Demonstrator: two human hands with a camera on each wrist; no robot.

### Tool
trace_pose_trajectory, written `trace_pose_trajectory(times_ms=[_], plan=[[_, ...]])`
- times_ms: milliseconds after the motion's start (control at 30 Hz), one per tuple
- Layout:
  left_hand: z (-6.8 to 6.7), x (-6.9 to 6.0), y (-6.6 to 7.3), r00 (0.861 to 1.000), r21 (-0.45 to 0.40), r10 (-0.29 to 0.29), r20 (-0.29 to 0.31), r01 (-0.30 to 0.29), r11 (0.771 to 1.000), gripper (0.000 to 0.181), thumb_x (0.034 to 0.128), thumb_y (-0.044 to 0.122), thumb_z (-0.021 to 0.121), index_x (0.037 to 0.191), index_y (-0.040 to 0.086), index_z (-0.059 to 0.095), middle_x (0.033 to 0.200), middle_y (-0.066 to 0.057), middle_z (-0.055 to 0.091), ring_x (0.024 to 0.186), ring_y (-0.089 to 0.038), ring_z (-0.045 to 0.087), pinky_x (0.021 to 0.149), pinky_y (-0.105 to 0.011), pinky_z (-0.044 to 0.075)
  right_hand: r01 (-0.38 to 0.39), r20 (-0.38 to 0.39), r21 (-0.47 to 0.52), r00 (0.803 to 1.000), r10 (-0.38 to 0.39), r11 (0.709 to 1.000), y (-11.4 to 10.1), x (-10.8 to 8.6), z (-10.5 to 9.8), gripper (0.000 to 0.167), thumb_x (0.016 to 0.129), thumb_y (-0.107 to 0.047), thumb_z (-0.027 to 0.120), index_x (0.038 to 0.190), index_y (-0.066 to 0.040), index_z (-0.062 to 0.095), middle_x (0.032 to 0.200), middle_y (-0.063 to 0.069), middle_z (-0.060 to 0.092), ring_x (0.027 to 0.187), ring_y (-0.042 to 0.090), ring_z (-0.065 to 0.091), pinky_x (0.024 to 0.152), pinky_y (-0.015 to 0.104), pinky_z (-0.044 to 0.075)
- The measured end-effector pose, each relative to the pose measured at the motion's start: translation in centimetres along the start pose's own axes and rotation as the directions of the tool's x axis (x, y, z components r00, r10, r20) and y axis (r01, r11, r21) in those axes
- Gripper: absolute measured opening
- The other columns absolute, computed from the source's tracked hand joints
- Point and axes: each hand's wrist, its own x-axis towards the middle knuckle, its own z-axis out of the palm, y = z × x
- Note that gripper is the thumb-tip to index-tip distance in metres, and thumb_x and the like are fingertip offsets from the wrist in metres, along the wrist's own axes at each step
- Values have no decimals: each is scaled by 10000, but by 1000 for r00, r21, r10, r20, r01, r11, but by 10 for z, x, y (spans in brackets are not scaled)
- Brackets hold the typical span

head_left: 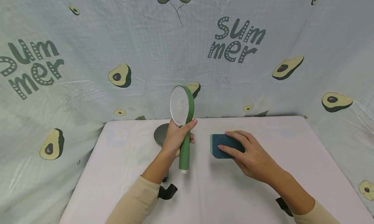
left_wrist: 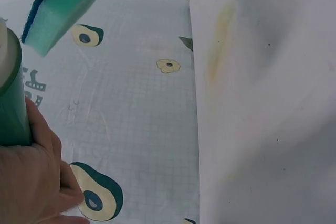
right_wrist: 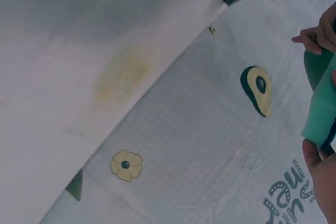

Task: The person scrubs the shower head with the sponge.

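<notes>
My left hand (head_left: 177, 136) grips the green handle (head_left: 184, 154) of a shower head whose white nozzle face (head_left: 179, 105) points left, held upright above the table. My right hand (head_left: 252, 157) pinches a sponge (head_left: 223, 146), dark blue on one side and light green on the other, a short way right of the shower head and not touching it. In the left wrist view the sponge (left_wrist: 68, 9) shows its green side above the shower head handle (left_wrist: 13, 114). The right wrist view shows the sponge (right_wrist: 323, 103) between the fingertips at the right edge.
A grey round-headed object (head_left: 160, 134) lies on the white table (head_left: 122, 185), partly behind my left hand and forearm. Black straps (head_left: 168, 191) show near both wrists. A patterned cloth (head_left: 175, 55) hangs behind the table and at its sides.
</notes>
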Motion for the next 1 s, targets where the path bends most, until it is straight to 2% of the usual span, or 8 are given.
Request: trace_pose_trajectory(times_ms=[100, 200, 333, 533, 633, 767, 900, 1000], plan=[[0, -1, 1, 1000, 68, -21, 10, 20, 997, 508, 985, 254, 724, 1361, 77, 433, 1008, -57, 567, 483, -112, 583, 489, -264, 554, 0, -4, 0, 1000, 0, 1000, 1, 1, 0, 397, 1129, -290, 368, 1401, -224, 650, 1474, 215, 534, 1294, 426, 511, 1195, 343, 292], [-1, -2, 1, 999, 138, -37, 25, 34, 990, 448, 1032, 380, 643, 1276, 48, 470, 854, -56, 584, 479, -112, 581, 479, -261, 547, -5, -6, -1, 1000, 5, 1000, 1, 1, -1, 399, 1129, -288, 365, 1400, -223, 651, 1474, 218, 534, 1293, 428, 512, 1177, 365, 307], [-1, -4, -1, 993, 167, -95, 64, 83, 982, 568, 1064, 559, 464, 1189, 9, 528, 725, -55, 592, 511, -102, 588, 512, -248, 552, -9, -2, 3, 1000, 9, 1000, 0, 1, -1, 397, 1128, -287, 369, 1403, -222, 648, 1479, 218, 529, 1297, 426, 507, 1179, 360, 301], [-4, -5, -6, 990, 95, -105, 95, 96, 991, 750, 1067, 612, 304, 1347, -49, 521, 892, -41, 677, 620, -116, 639, 626, -267, 592, -13, 6, 19, 1000, 12, 1000, 0, 4, 0, 393, 1128, -291, 380, 1421, -224, 633, 1505, 214, 508, 1319, 423, 490, 1216, 325, 259], [-6, -6, -8, 990, 99, -75, 117, 64, 993, 720, 1085, 578, 296, 1413, -29, 501, 1046, -74, 703, 728, -133, 687, 710, -286, 604, -15, 6, 26, 1000, 15, 1000, 1, 7, 2, 392, 1126, -302, 388, 1427, -221, 626, 1509, 216, 500, 1321, 418, 486, 1207, 333, 279], [-8, -5, -9, 989, 108, -23, 144, 7, 994, 681, 1098, 546, 313, 1444, -5, 515, 1193, -154, 692, 941, -182, 693, 849, -321, 575, -35, 36, 47, 999, 33, 998, 5, 13, 3, 405, 1123, -334, 391, 1447, -216, 604, 1528, 218, 469, 1351, 411, 461, 1151, 416, 355], [-9, -6, -9, 989, 58, -12, 148, 4, 998, 638, 1099, 516, 343, 1427, 7, 547, 1201, -127, 697, 1033, -217, 646, 910, -328, 530, -78, 75, 91, 995, 72, 993, 11, 24, 4, 423, 1112, -359, 411, 1467, -203, 580, 1559, 220, 423, 1385, 409, 432, 1108, 507, 408], [-8, -6, -10, 986, -25, -16, 167, 20, 999, 615, 1108, 447, 372, 1376, -77, 551, 1147, -58, 689, 1015, -185, 650, 929, -293, 526, -113, 82, 106, 991, 104, 988, 16, 34, 5, 414, 1078, -291, 554, 1481, -199, 563, 1570, 218, 403, 1389, 414, 425, 1096, 548, 427]])
